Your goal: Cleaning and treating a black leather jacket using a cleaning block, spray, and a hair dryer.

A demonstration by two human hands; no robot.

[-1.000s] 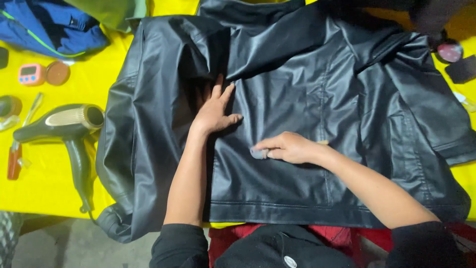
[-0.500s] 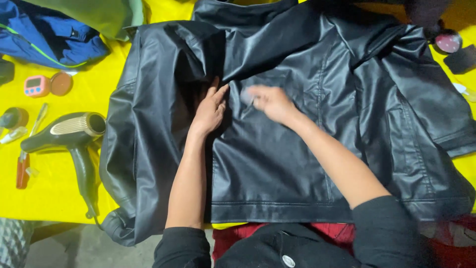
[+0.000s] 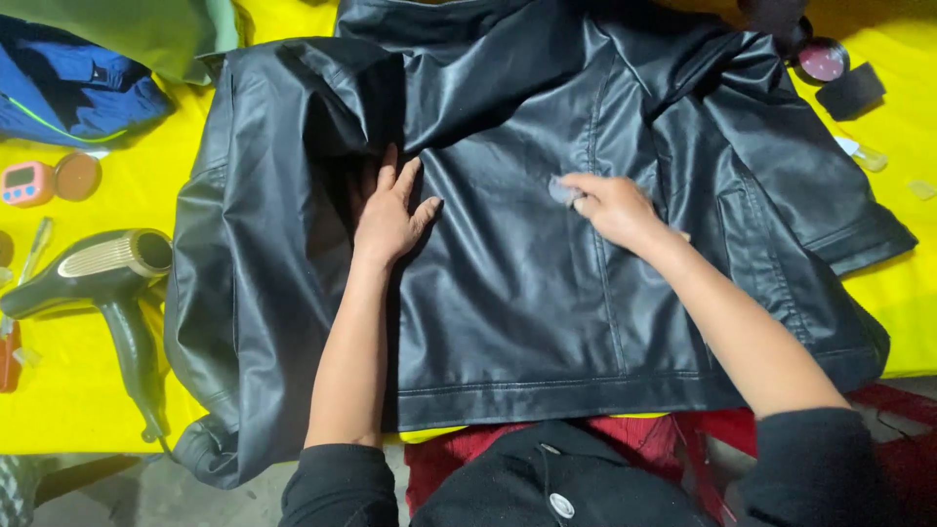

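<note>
Hands work a black jacket (image 3: 508,293) spread flat, back panel up, across a yellow table (image 3: 68,410). The jacket is smooth, glossy, leather-like material, creased into soft folds at the left sleeve and shoulder, with a stitched centre seam and a banded hem running along the near edge. Its lower left corner hangs off the table's front.

The left hand (image 3: 388,217) lies palm down on the panel beside the dark fold of the sleeve, its grip open, fingers spread and pressing the material flat. The right hand (image 3: 613,207) rests near the centre seam, its grip pinched closed on a small grey pad (image 3: 564,190), soft-looking and rounded, held against the jacket's surface. Both forearms are bare, sleeves of a black top pushed up.

Left of the jacket, a hair dryer (image 3: 98,283) in dull olive-grey with a ribbed barrel lies on its side, its handle pointing toward the table's front. Beyond it sit a small pink timer (image 3: 25,182) and a round brown lid (image 3: 77,176). A crumpled blue garment (image 3: 68,93) and a green cloth (image 3: 146,34) fill the far left corner. At the far right, a round tin (image 3: 822,60) with pinkish contents sits near a dark rectangular sponge (image 3: 851,92).
</note>
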